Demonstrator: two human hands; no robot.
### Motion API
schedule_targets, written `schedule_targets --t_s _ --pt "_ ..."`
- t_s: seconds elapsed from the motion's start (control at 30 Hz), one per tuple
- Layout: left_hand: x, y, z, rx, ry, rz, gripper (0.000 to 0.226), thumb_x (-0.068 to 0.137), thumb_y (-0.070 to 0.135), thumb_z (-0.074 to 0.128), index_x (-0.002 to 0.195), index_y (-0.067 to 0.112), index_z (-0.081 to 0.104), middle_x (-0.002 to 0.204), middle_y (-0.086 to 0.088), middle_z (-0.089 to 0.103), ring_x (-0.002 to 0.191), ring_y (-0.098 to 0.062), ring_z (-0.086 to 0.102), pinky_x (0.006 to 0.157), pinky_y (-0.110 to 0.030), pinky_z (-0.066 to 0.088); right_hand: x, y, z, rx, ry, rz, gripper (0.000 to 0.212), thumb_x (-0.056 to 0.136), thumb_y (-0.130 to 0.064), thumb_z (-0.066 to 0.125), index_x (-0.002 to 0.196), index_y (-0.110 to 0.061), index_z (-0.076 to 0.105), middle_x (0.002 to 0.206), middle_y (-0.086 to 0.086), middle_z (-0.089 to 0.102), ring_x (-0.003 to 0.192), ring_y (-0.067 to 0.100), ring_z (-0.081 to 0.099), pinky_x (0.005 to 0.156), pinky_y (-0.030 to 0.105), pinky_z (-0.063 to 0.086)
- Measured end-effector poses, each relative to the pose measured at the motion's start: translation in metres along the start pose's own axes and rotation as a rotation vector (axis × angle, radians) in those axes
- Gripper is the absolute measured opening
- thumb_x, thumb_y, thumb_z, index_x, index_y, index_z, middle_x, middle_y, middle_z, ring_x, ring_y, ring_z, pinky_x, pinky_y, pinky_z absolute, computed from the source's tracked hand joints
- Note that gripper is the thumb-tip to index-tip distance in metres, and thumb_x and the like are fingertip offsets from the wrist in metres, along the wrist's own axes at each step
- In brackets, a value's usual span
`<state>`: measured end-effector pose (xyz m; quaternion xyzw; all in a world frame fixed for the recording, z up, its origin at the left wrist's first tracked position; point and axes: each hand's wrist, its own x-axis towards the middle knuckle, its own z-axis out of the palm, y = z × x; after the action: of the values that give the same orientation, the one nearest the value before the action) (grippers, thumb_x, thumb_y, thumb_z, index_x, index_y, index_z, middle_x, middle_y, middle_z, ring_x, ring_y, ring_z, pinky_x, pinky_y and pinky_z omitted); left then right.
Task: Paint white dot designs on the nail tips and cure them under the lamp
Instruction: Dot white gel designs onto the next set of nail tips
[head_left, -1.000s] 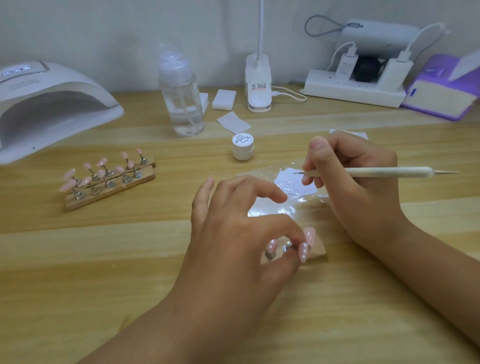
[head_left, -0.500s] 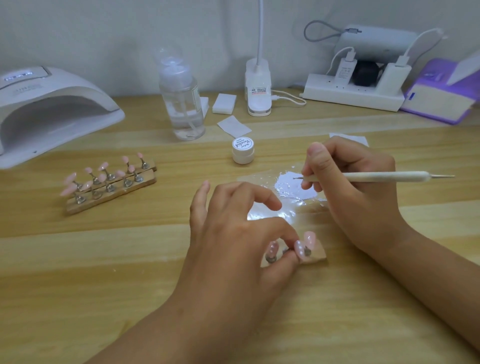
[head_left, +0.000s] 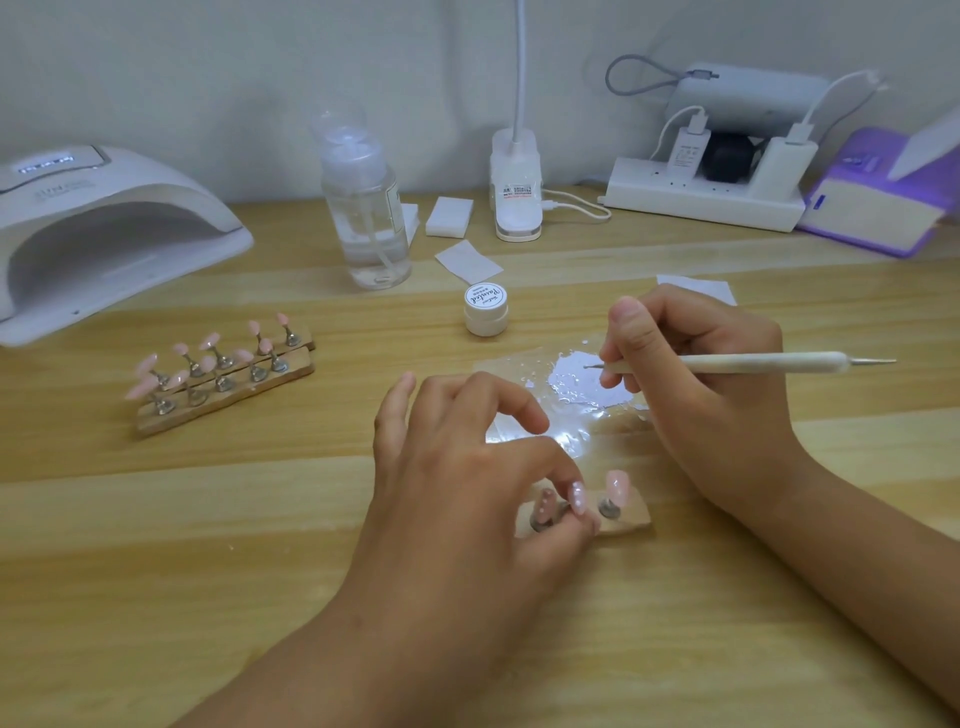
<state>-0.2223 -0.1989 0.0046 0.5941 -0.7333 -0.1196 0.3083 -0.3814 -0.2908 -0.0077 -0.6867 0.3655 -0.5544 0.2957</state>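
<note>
**Dotting tool at the paint, left hand on the middle nail tip**

Light wooden table (head_left: 208, 571), seen from above the hands.

Left hand (head_left: 467, 467): thumb and forefinger curled together, pinching the middle pink nail tip (head_left: 577, 498) on a small wooden block (head_left: 631, 519) near the table's front. White dots show on that tip. Cannot tell whether the fingers bear on the tip itself or on its metal stem. The other three fingers arch loosely, spread apart. Two more pink tips stand on the block. The left one (head_left: 543, 506) is partly hidden by the thumb. The right one (head_left: 617, 486) is glossy and stands apart from the fingers.

Right hand (head_left: 701, 374): fingers curled tight round a slim pale dotting tool (head_left: 753, 361) with metal ends, held nearly level. Its forward metal point sits at the edge of a white paint puddle (head_left: 576, 384). The puddle is spread on a clear plastic sheet (head_left: 514, 366) just beyond the block. Cannot tell whether the point touches the paint.

Behind the sheet stands a small white lidded jar (head_left: 485, 309). To the left, two long wooden holders (head_left: 223, 379) lie side by side, carrying pink tips on metal stems. Beyond them is the white arched curing lamp (head_left: 104, 234), its mouth facing the table.

Along the wall: a clear pump bottle (head_left: 366, 208), a white clip lamp (head_left: 516, 197), a white power strip (head_left: 701, 200) with plugs and a purple case (head_left: 872, 208). A white wipe square (head_left: 467, 262) lies between bottle and jar.
</note>
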Motion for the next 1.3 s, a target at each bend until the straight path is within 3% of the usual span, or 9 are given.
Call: schedule_targets --t_s 0.17,0.3,0.83,1.03,1.3 --pt "-0.0012 0.0023 -0.0001 0.059 -0.017 0.035 0.015 0.076 0.048 0.066 0.089 0.041 0.071 0.113 0.016 0.05 0.116 -0.008 0.043 0.118 -0.053 0.007 0.0001 -0.0002 -0.0005 -0.013 0.001 0.009 0.034 0.098 -0.024 0.056 0.067 -0.012 0.06 0.068 0.0 0.064 0.058 0.006 0.061 0.056 0.013 0.043" --pt "-0.0015 0.0049 0.0 0.078 -0.012 0.049 0.013 0.075 0.046 0.067 0.084 0.039 0.072 0.112 0.015 0.052 0.117 -0.011 0.045 0.117 -0.059 0.012 0.0003 -0.001 0.0002 -0.009 -0.001 0.002 0.034 0.097 -0.028 0.055 0.067 -0.012 0.06 0.068 -0.001 0.064 0.057 0.004 0.061 0.056 0.012 0.043" --pt "0.0008 0.005 -0.0048 0.137 -0.045 -0.015 0.01 0.069 0.043 0.063 0.068 0.034 0.067 0.107 0.017 0.049 0.118 -0.005 0.037 0.119 -0.058 0.004 0.0004 0.0008 -0.0004 0.003 -0.009 0.005 0.032 0.098 -0.022 0.056 0.067 -0.014 0.06 0.068 -0.001 0.064 0.057 0.003 0.062 0.057 0.014 0.046" --pt "0.001 0.0035 -0.0047 0.117 -0.06 -0.01 0.011 0.073 0.04 0.062 0.069 0.033 0.068 0.107 0.017 0.049 0.116 -0.007 0.041 0.119 -0.058 0.005 0.0006 0.0005 -0.0006 -0.007 -0.006 0.008 0.034 0.098 -0.027 0.055 0.067 -0.012 0.06 0.068 0.001 0.064 0.058 0.005 0.062 0.057 0.013 0.044" --pt "0.0021 0.003 -0.0038 0.102 -0.075 -0.018 0.013 0.074 0.041 0.059 0.071 0.033 0.068 0.107 0.019 0.048 0.115 -0.002 0.037 0.12 -0.056 0.002 0.0005 -0.0001 0.0001 -0.019 -0.007 0.006 0.034 0.098 -0.021 0.056 0.066 -0.013 0.06 0.064 -0.007 0.062 0.058 0.003 0.062 0.057 0.013 0.045"
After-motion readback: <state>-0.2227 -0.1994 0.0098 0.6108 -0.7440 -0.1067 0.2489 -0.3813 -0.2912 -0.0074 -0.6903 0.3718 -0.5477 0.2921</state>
